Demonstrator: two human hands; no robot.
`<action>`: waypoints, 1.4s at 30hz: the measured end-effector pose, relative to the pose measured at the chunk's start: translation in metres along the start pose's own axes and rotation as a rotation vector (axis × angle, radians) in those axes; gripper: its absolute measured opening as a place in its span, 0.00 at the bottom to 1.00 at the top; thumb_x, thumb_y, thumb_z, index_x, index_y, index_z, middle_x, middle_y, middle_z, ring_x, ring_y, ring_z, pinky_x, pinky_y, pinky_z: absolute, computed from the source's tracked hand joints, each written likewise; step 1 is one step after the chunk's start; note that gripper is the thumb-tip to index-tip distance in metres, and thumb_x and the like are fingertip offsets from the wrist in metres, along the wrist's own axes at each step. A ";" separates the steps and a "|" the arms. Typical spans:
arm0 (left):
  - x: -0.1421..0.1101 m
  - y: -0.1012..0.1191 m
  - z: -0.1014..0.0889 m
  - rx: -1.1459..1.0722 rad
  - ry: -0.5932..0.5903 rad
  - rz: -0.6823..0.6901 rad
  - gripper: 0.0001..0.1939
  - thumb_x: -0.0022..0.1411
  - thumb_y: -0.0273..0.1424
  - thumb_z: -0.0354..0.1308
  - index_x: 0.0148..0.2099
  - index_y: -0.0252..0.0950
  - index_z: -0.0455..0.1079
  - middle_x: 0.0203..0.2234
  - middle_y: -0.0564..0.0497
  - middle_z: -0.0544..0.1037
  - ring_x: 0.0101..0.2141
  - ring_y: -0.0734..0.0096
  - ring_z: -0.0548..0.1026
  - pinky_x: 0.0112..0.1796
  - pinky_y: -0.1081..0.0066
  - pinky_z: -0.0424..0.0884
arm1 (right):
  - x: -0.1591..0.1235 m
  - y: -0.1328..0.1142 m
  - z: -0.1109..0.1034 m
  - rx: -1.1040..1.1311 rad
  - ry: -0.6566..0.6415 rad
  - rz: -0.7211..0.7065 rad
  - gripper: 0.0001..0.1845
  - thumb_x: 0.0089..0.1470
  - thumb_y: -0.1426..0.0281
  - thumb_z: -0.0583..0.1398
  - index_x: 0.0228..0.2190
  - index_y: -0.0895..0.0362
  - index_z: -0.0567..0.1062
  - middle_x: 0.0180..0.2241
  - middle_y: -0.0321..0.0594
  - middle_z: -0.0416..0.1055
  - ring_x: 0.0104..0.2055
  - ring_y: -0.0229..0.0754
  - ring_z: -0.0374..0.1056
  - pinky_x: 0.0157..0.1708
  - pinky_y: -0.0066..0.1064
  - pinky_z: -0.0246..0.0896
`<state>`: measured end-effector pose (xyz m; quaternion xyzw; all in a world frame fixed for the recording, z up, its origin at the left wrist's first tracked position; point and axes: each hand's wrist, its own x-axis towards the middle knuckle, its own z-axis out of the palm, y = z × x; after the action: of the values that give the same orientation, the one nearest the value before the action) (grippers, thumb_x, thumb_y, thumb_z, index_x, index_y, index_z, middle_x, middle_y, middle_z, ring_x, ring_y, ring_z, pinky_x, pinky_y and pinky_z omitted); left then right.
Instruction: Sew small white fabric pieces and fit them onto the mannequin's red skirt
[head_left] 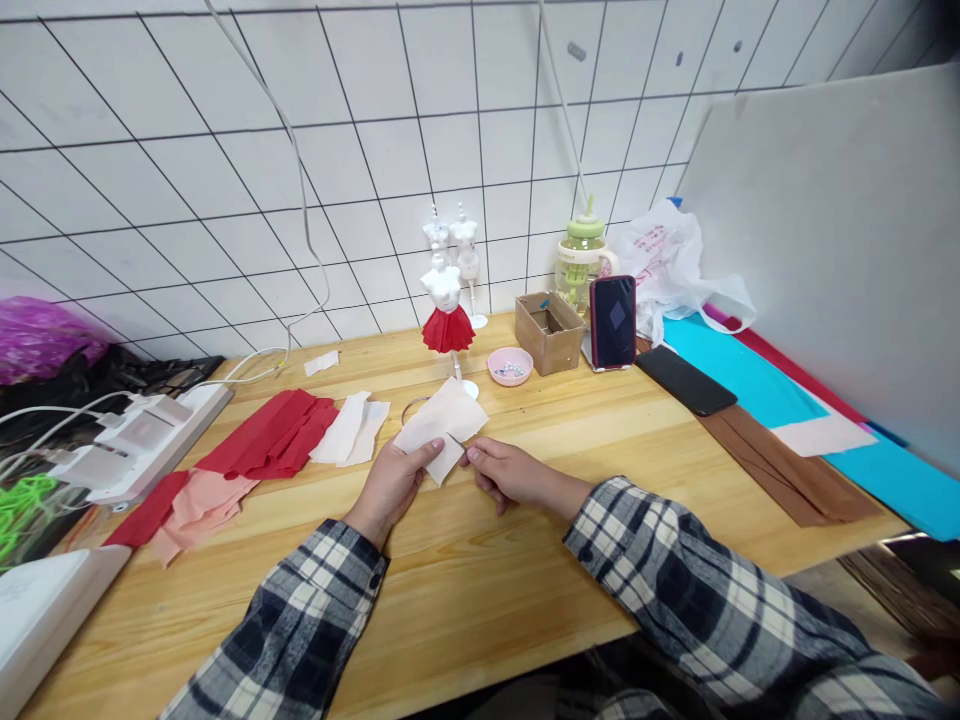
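Observation:
My left hand point(398, 485) pinches a piece of off-white crepe paper or thin cloth point(442, 420) between thumb and fingers, held above the table. In my right hand point(510, 473), the fingers close round a thin dark pointed blade point(455, 441), perhaps of small scissors; its handle is hidden. The blade lies against the off-white piece. Just behind, a thin ring point(412, 405) is partly covered by that piece. A small white dress-form mannequin point(442, 285) wearing a pleated red skirt point(448, 329) stands beyond my hands.
Red sheets point(274, 435), white pieces point(349, 428) and pink pieces point(202, 505) lie left. Behind are a pink dish point(510, 366), a cardboard box point(559, 345), a propped phone point(613, 322) and a bottle point(581, 260). Brown strips point(787, 470) and blue sheets point(900, 490) lie right.

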<state>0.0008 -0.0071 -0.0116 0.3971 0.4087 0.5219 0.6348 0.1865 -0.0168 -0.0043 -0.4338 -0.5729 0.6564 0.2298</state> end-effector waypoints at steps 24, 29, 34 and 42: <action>-0.001 0.000 -0.002 0.055 -0.087 -0.033 0.23 0.49 0.31 0.71 0.48 0.33 0.74 0.40 0.44 0.81 0.41 0.59 0.78 0.43 0.68 0.73 | -0.004 -0.003 0.000 -0.053 -0.013 -0.015 0.13 0.66 0.61 0.47 0.33 0.55 0.61 0.19 0.27 0.60 0.15 0.30 0.57 0.15 0.20 0.59; -0.002 0.002 0.001 0.056 -0.071 -0.044 0.24 0.47 0.31 0.72 0.48 0.32 0.75 0.40 0.42 0.81 0.42 0.57 0.78 0.44 0.65 0.72 | -0.004 -0.005 0.001 -0.010 -0.014 0.002 0.11 0.66 0.62 0.47 0.35 0.54 0.61 0.19 0.26 0.57 0.15 0.30 0.53 0.16 0.22 0.61; -0.002 0.002 0.001 0.065 -0.056 -0.044 0.25 0.47 0.31 0.72 0.48 0.32 0.75 0.41 0.42 0.81 0.42 0.57 0.78 0.45 0.66 0.72 | -0.004 -0.005 0.001 0.015 -0.007 0.017 0.11 0.65 0.61 0.48 0.34 0.54 0.61 0.19 0.25 0.56 0.15 0.29 0.52 0.16 0.23 0.62; -0.001 0.000 -0.001 0.070 -0.045 -0.009 0.25 0.47 0.31 0.72 0.48 0.32 0.74 0.41 0.43 0.81 0.40 0.60 0.78 0.43 0.67 0.72 | -0.006 -0.006 0.001 0.015 -0.034 0.012 0.11 0.66 0.62 0.47 0.34 0.55 0.61 0.18 0.25 0.57 0.14 0.29 0.52 0.16 0.22 0.61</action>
<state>-0.0002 -0.0080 -0.0118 0.4289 0.4140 0.4955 0.6318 0.1878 -0.0207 0.0032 -0.4243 -0.5691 0.6693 0.2192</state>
